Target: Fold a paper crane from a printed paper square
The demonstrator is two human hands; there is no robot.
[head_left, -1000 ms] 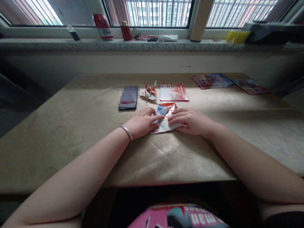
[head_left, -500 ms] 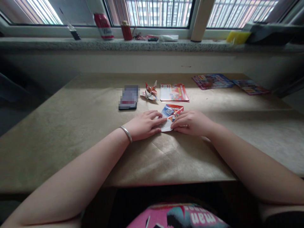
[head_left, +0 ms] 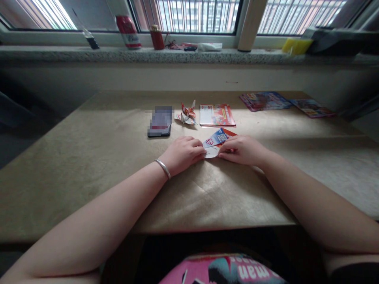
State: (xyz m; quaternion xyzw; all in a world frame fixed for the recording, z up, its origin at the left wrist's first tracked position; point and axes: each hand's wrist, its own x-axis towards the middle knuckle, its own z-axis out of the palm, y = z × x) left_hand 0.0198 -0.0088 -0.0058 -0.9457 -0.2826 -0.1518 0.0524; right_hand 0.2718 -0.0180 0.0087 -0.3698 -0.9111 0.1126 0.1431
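A folded printed paper (head_left: 217,141), red, blue and white, lies on the brown table (head_left: 89,157) just in front of me. My left hand (head_left: 183,153), with a silver bangle at the wrist, has its fingers curled and pinches the paper's near left edge. My right hand (head_left: 243,150) is curled too and grips the paper's right side. Both hands rest on the table and touch over the paper. Part of the sheet is hidden under my fingers.
Behind the hands lie a dark phone (head_left: 160,121), a small finished paper crane (head_left: 187,113) and a stack of leaflets (head_left: 216,115). More leaflets (head_left: 264,101) sit at the far right. The windowsill (head_left: 148,55) holds a can (head_left: 128,32) and small items.
Both hands have drawn closer together and the paper has become smaller and more tightly folded, with its upper flap turned to the right.
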